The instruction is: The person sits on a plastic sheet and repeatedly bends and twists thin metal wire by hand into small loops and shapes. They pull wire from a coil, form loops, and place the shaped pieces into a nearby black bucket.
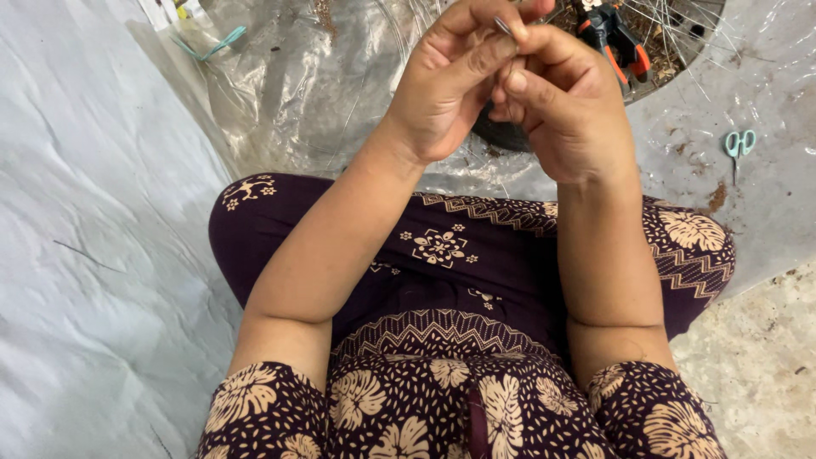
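My left hand (455, 81) and my right hand (561, 98) are raised together above my lap, fingertips touching. Between the fingers of both hands sits a thin grey wire-like piece (503, 25); only its short end shows, the rest is hidden by the fingers. Both hands are closed around it. I sit cross-legged in dark purple patterned clothing (442, 255).
Orange-handled pliers (616, 38) lie in a round dark tray with thin wires (680, 25) at the top right. Small teal scissors (739, 144) rest on the clear plastic sheet (323, 85) to the right. A teal tool (217, 42) lies at the top left. White sheeting (93, 255) covers the left.
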Demonstrator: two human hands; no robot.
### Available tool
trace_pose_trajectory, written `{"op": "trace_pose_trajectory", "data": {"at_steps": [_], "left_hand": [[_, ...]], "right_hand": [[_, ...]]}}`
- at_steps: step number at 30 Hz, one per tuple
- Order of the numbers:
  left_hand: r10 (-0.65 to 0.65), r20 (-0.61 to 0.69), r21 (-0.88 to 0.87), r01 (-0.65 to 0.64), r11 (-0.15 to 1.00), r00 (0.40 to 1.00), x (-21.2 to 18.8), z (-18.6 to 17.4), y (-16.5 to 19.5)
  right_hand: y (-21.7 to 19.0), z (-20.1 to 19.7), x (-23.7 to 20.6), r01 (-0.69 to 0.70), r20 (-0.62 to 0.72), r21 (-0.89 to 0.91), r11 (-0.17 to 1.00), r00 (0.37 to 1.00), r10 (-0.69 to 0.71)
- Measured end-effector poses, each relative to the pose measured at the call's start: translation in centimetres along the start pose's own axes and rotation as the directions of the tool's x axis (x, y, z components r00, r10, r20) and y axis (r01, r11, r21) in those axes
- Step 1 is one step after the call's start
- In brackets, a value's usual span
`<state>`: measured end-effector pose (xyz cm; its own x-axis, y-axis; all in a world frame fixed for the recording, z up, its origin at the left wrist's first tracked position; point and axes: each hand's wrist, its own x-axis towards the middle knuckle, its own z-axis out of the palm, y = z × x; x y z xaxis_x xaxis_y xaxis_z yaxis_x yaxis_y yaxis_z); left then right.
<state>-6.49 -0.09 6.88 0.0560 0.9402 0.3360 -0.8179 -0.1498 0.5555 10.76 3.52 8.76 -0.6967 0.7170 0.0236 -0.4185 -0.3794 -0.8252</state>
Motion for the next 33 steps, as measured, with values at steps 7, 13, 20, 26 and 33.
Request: {"op": "trace_pose_trajectory", "data": {"at_steps": [7,13,20,26,33], "left_hand": [[-0.034,0.036,-0.011,0.034,0.999,0.999,-0.6,-0.3,0.1],[-0.02,0.057,0.157,0.011,0.988,0.998,-0.4,-0.4,1.0],[0.074,0.054,0.489,-0.091,0.868,0.996,-0.1,0.5,2.7],[0.172,0.081,0.715,-0.177,0.676,0.982,0.0,1.3,3.3],[0.294,0.132,0.907,-0.235,0.35,0.947,-0.2,3.1,3.9]], "right_hand": [[-0.4,-0.2,0.0,-0.004,0.006,-0.042,0.999,1.0,0.005],[-0.8,-0.5,0.3,-0.037,0.01,-0.018,0.999,0.999,0.037],[-1.0,-0.9,0.3,-0.03,-0.01,-0.035,0.999,1.0,0.029],[-1.0,-1.2,0.6,0.011,-0.042,-0.162,0.987,0.999,-0.018],[-1.6,-0.1,0.2,0.161,-0.073,-0.342,0.926,0.978,-0.197]]}}
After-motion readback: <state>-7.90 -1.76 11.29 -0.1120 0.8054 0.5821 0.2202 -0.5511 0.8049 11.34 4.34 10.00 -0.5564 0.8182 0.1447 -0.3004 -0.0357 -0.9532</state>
